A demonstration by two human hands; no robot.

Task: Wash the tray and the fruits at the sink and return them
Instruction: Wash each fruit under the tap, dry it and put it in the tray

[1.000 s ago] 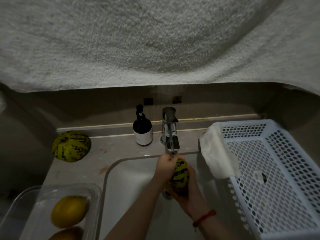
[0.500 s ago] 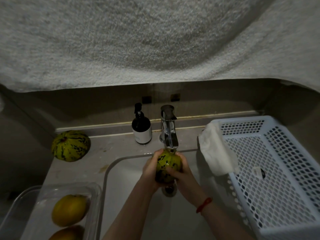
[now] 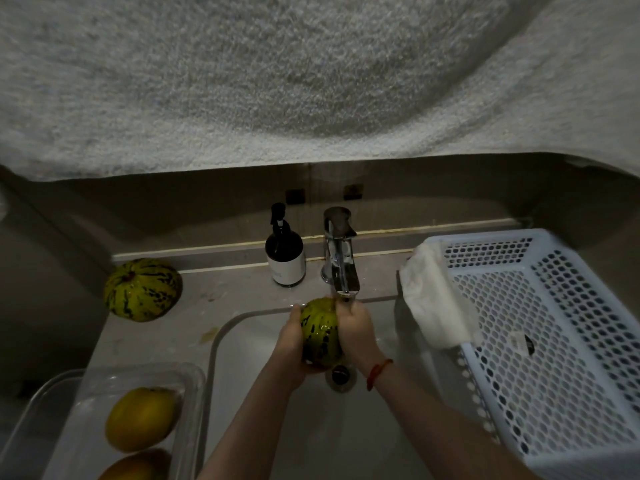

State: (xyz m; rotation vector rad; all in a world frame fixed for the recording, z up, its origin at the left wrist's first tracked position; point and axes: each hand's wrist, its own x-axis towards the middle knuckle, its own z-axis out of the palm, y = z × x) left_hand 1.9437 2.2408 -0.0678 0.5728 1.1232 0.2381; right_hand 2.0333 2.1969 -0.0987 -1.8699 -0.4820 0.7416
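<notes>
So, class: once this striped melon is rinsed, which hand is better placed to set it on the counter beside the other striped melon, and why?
Probably the left hand. It already cups the striped melon from the left, and the other striped melon lies on the counter to the left. The right hand would have to cross over.

A pale towel (image 3: 277,81) fills the far half of the view and hides the wall behind it. The left hand (image 3: 292,344) and right hand (image 3: 356,329) cover both flanks of the striped melon (image 3: 320,332) in their grip. The clear tray (image 3: 194,379) runs off the near left edge, cutting one yellow fruit (image 3: 138,467). The white basket (image 3: 554,341) is cropped at right; its small label (image 3: 517,344) is unreadable.
</notes>
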